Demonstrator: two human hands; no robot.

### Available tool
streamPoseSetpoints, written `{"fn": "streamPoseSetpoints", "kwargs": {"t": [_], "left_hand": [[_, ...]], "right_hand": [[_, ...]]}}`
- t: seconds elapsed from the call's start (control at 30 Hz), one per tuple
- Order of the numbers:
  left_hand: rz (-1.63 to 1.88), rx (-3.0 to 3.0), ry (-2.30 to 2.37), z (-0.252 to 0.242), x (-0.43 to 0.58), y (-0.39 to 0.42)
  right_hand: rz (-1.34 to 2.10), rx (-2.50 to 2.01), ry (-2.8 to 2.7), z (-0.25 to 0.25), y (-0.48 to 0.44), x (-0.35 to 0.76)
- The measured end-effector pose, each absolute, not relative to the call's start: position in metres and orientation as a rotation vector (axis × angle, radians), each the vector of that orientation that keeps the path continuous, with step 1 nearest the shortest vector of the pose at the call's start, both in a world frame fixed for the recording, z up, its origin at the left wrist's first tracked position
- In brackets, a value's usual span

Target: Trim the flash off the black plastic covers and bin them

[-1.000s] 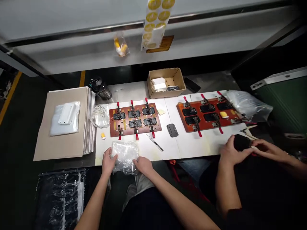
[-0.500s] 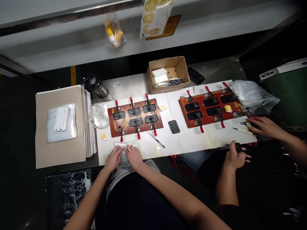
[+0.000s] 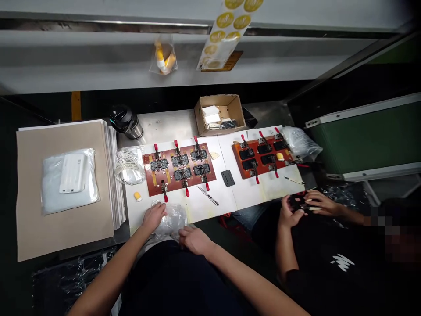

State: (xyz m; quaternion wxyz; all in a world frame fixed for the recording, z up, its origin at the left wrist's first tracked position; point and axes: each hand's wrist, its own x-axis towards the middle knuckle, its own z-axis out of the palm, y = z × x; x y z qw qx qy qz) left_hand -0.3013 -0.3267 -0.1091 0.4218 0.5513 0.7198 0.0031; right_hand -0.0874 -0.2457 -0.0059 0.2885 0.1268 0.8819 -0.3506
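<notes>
Left hand [image 3: 153,218] is cupping a clear plastic bag [image 3: 171,220], grip unconfirmed, at the near edge of the white worktop [image 3: 226,206], before the clamped fixture board [image 3: 174,186]; right hand [image 3: 194,240] is lying half-open against the bag's near side, holding nothing.

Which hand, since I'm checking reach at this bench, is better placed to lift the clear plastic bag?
Left, probably: the left hand lies on top of the clear plastic bag, while the right hand sits lower, only at the bag's near edge.
</notes>
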Motion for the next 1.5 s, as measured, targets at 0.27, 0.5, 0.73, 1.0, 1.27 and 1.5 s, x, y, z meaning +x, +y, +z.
{"fn": "streamPoseSetpoints", "kwargs": {"t": [0.27,0.5,0.73,1.0,1.27,1.5], "left_hand": [[0.069,1.44,1.72,-0.089,-0.286,-0.32],[0.14,1.565,1.534,-0.072,-0.232,-0.298],[0.078,1.665,1.4,-0.059,-0.187,-0.272],[-0.015,1.628,1.502,-0.051,-0.149,-0.254],[0.142,1.541,1.538,-0.021,-0.159,-0.255],[0.344,1.408,1.518,0.0,-0.174,-0.261]], "right_hand": [[-0.578,1.236,2.105,-0.014,-0.224,-0.034],[-0.711,1.376,2.112,-0.034,-0.242,-0.048],[-0.915,1.504,2.256,0.001,-0.263,-0.011],[-1.312,1.791,2.323,0.012,-0.268,0.025],[-1.721,2.196,2.083,-0.018,-0.252,0.032],[-2.199,1.962,1.989,-0.021,-0.229,0.002]]}}
